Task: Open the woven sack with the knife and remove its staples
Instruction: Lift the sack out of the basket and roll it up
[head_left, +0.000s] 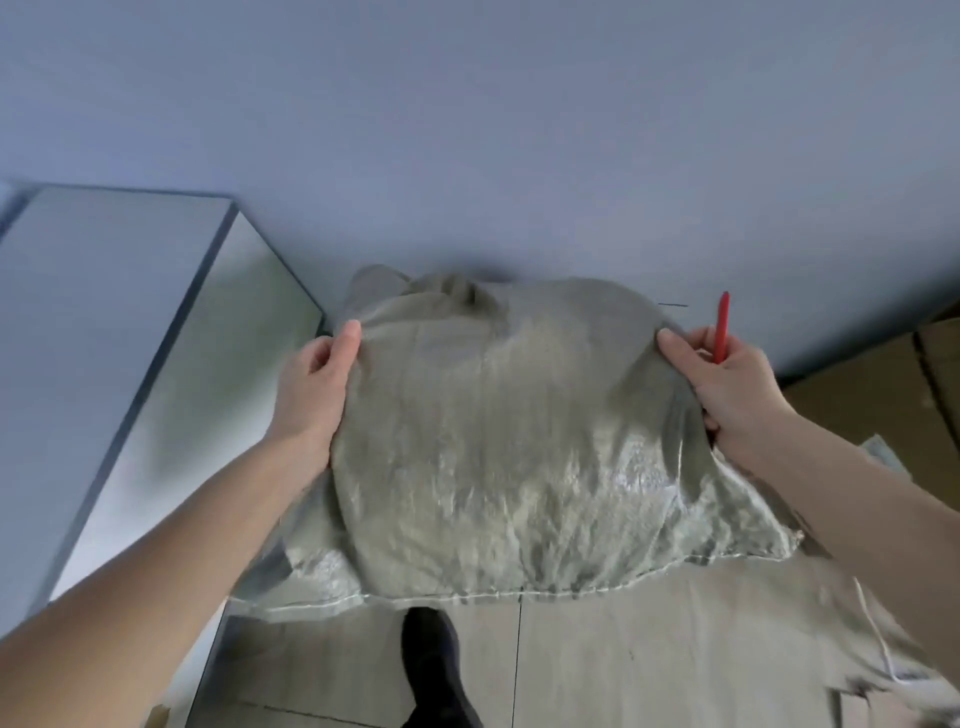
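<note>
Black shoe (434, 670) below; left hand (311, 384) grip clutching glossy bulging woven sack (498, 441); right hand (732, 384) grip pinching sack, red knife (722, 325).

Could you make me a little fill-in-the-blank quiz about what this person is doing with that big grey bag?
1. Both hands grip the woven sack, the left hand on one side and the right hand on the ____ side.
2. The tool held in the right hand has a ____ handle.
3. The stitched seam runs along the sack's edge ____ to the person.
4. Below the sack, a black ____ shows on the floor.

Missing words: opposite; red; nearest; shoe
</note>
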